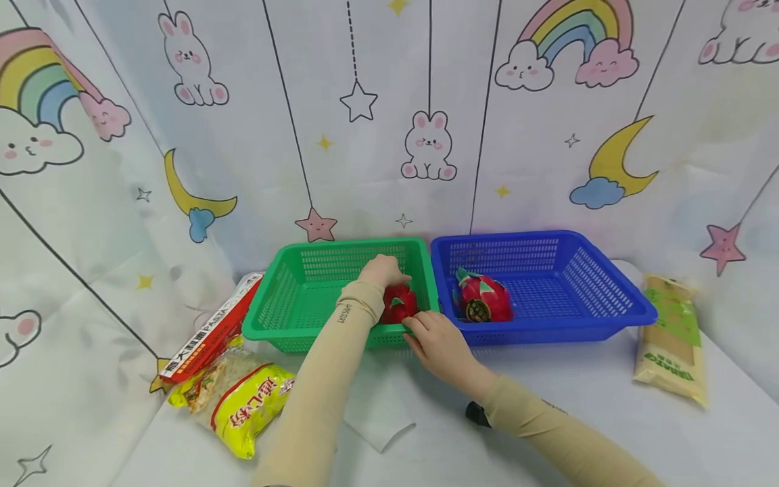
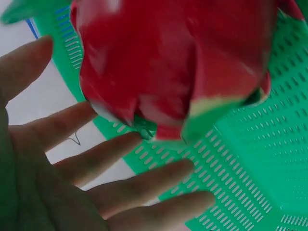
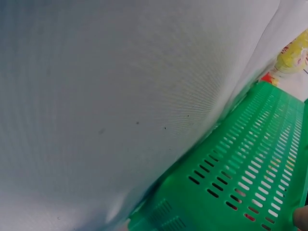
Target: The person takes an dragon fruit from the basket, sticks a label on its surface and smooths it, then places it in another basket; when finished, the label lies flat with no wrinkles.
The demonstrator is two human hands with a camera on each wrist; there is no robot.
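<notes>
A red dragon fruit [image 1: 398, 302] with green-tipped scales sits at the right end of the green basket [image 1: 316, 297]. My left hand [image 1: 383, 270] reaches in over its far side. In the left wrist view, the fingers are spread and fairly straight, with the tips right beside the dragon fruit [image 2: 168, 57]. At the basket's front right corner, my right hand [image 1: 444, 345] grips the rim, thumb outside and fingers over the edge. Only a fingertip [image 3: 301, 218] of it shows in the right wrist view, by the basket's slotted wall [image 3: 245, 163].
Right beside stands a blue basket [image 1: 541, 294] holding another dragon fruit [image 1: 487, 297] with a dark round label. A yellow pasta bag [image 1: 243, 399] and a red pasta box [image 1: 213, 331] lie at left. A beige-and-green packet [image 1: 672, 338] lies far right. A patterned curtain [image 1: 377, 162] hangs behind.
</notes>
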